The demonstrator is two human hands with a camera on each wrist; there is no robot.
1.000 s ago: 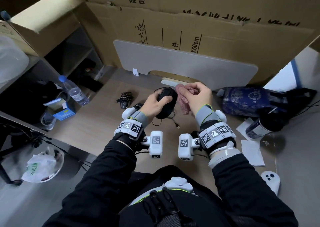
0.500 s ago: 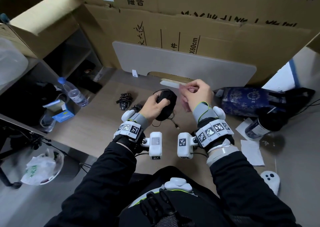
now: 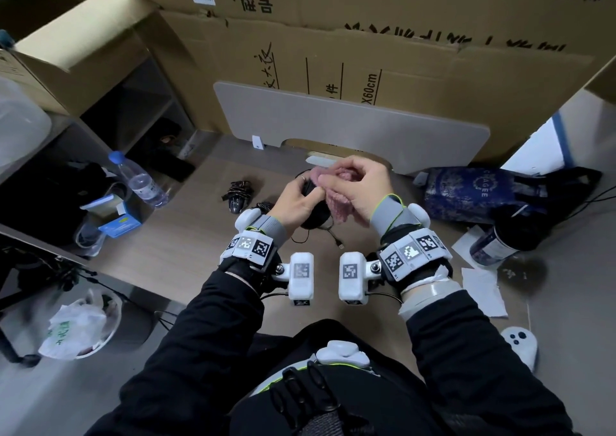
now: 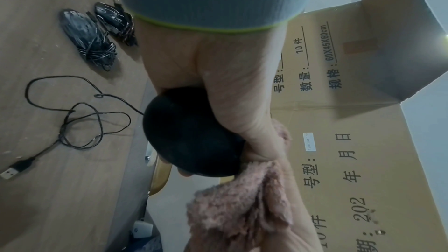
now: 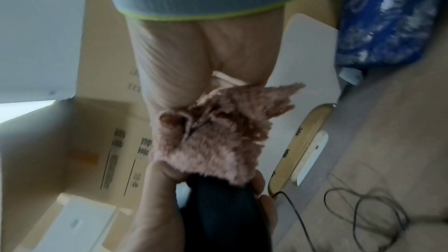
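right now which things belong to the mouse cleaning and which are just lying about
In use: black mouse, its cable, pink cloth, left hand, right hand.
Lying about: water bottle, cord-wrapped mice, blue bag, white controller, paper sheets.

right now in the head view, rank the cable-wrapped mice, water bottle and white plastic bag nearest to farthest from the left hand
1. cable-wrapped mice, just left of the left hand
2. water bottle, farther left on the desk
3. white plastic bag, lower left, off the desk
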